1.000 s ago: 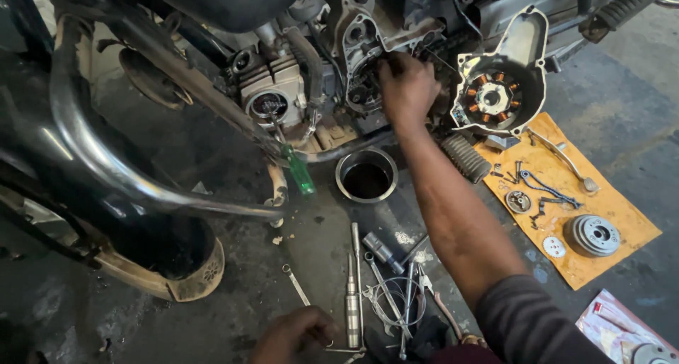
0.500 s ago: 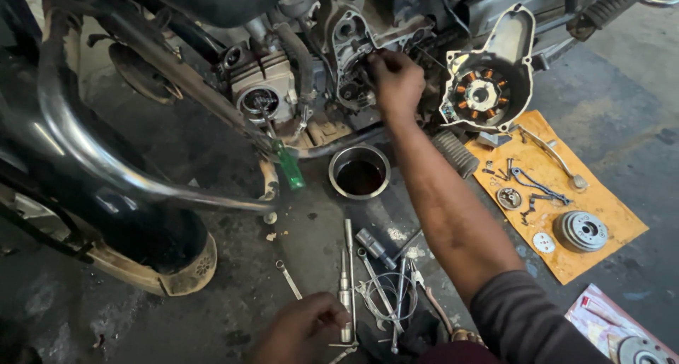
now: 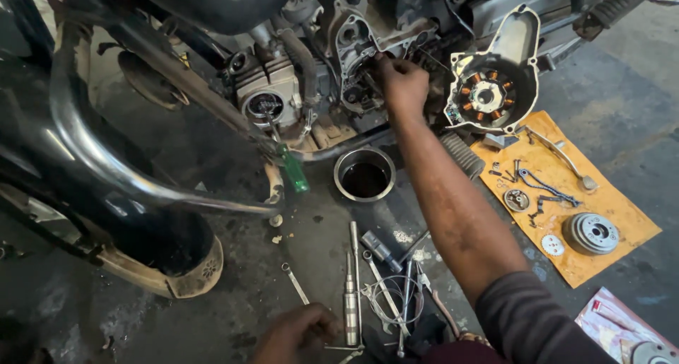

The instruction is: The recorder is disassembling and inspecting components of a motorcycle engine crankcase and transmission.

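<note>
My right hand (image 3: 402,87) reaches up into the open side of a motorcycle engine (image 3: 357,74), fingers curled against parts inside the crankcase; what it grips is hidden. Beside it hangs the removed side cover with its copper stator coils (image 3: 488,95). My left hand (image 3: 296,333) rests low on the floor at the edge of a spread of tools, its fingertips touching a long metal driver (image 3: 351,304). Wrenches and pliers (image 3: 396,297) lie just right of that hand.
A round metal bowl of dark oil (image 3: 364,174) sits under the engine. A green-handled screwdriver (image 3: 291,167) leans by the exhaust pipe (image 3: 127,173). An orange cardboard sheet (image 3: 615,226) holds a chain, small gears, a clutch drum (image 3: 590,233) and a lever.
The view has shifted slightly, and my left hand has slid a little toward the long driver. My right hand stays at the same spot in the engine.
</note>
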